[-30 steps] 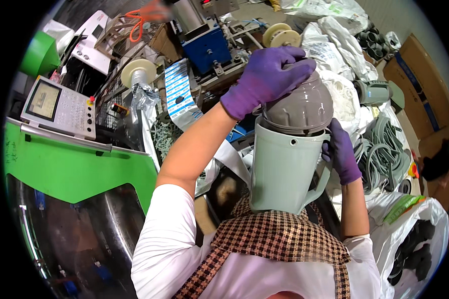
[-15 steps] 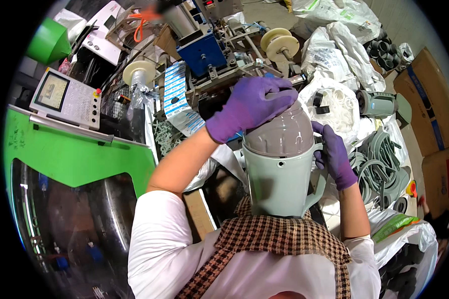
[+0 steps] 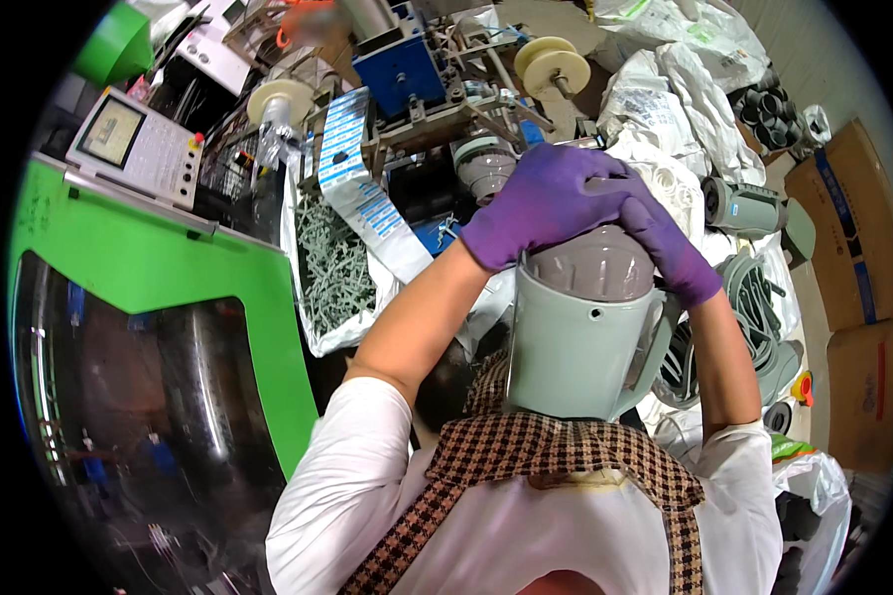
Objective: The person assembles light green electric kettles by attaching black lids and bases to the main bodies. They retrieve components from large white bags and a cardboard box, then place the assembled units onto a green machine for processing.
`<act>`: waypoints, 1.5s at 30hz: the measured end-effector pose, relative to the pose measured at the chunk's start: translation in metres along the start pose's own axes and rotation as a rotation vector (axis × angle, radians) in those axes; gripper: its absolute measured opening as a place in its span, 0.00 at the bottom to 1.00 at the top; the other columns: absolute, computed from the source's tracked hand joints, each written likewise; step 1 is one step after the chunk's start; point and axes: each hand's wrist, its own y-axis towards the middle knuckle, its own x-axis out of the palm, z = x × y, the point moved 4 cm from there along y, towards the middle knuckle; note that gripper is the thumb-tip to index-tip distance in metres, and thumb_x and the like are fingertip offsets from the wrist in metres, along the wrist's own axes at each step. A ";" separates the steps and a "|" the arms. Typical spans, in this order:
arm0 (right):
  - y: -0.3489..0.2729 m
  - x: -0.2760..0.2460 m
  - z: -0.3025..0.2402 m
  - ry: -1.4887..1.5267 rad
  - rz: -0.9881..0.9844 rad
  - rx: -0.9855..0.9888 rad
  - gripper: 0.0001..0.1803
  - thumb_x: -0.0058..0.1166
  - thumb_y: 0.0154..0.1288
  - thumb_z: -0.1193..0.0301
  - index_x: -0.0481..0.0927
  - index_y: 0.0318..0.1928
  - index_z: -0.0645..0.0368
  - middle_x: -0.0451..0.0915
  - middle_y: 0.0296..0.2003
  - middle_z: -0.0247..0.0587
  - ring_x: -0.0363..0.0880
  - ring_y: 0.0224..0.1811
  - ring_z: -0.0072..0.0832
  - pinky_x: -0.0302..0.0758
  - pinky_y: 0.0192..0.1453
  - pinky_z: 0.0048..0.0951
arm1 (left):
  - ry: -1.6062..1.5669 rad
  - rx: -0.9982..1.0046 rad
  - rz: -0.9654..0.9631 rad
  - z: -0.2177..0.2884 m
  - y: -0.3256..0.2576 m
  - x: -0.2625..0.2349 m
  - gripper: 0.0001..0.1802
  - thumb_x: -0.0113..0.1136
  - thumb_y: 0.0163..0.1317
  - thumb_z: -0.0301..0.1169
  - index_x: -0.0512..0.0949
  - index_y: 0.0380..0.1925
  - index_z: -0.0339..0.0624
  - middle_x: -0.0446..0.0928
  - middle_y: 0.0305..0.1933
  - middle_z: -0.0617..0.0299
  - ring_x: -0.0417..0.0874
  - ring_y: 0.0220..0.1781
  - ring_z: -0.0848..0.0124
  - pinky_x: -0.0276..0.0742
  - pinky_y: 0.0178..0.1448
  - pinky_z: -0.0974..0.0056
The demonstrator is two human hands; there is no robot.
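Pitcher, green machine left, sacks beyond

A green machine stands left, a cardboard box right.

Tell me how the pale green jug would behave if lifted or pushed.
The pale green jug is probably stiff, since its smooth walls hold a clean, even shape. Its glossy surface may feel slippery, though the side handle should give a hold.

Purple gloves cover both hands — a tan-and-black checked apron lies over a white short-sleeved shirt
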 end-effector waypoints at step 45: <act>0.179 0.041 0.472 -0.410 0.680 0.337 0.50 0.55 0.55 0.77 0.52 0.78 0.43 0.80 0.51 0.59 0.81 0.50 0.45 0.77 0.52 0.40 | 0.240 -0.884 0.052 -0.117 -0.481 -0.085 0.41 0.75 0.52 0.38 0.71 0.67 0.49 0.70 0.70 0.55 0.66 0.74 0.55 0.60 0.77 0.52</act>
